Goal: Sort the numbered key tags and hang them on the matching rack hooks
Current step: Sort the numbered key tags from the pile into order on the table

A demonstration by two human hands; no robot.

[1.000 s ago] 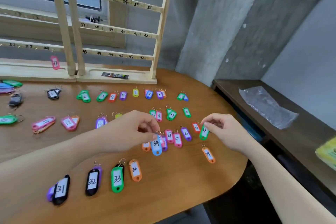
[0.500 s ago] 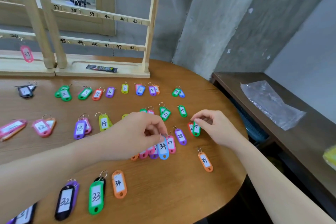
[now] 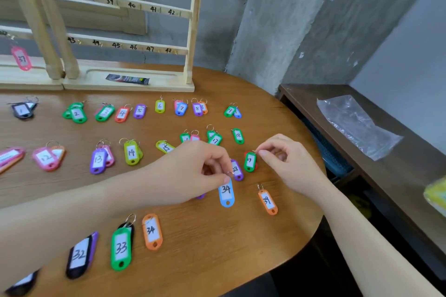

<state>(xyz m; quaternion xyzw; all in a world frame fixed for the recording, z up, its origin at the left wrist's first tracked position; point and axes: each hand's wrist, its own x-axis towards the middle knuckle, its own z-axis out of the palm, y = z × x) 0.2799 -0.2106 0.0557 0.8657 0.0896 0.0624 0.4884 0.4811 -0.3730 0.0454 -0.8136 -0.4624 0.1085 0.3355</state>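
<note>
1. Blue plastic marks the tag numbered 34 (image 3: 226, 192), which lies on the desk (image 3: 217, 243) with its ring pinched between the thumb and fingers of the left hand (image 3: 193, 171).
2. At the same time, the right hand (image 3: 287, 161) pinches the ring of the green tag numbered 29 (image 3: 249, 161), which sits just beside the purple 28 tag (image 3: 237, 170).
3. An orange tag (image 3: 152, 231) also marked 34 lies near the front edge beside the green 33 tag (image 3: 121, 248). I judge the blue one belongs next to it, so lift it clear by the ring and keep the number facing up.
4. Set 29 down straight after 28 without nudging the neighbours out of order.
5. Hanging comes later on the wooden rack (image 3: 190, 31) at the back, where a pink 37 tag (image 3: 21, 58) already hangs.
</note>
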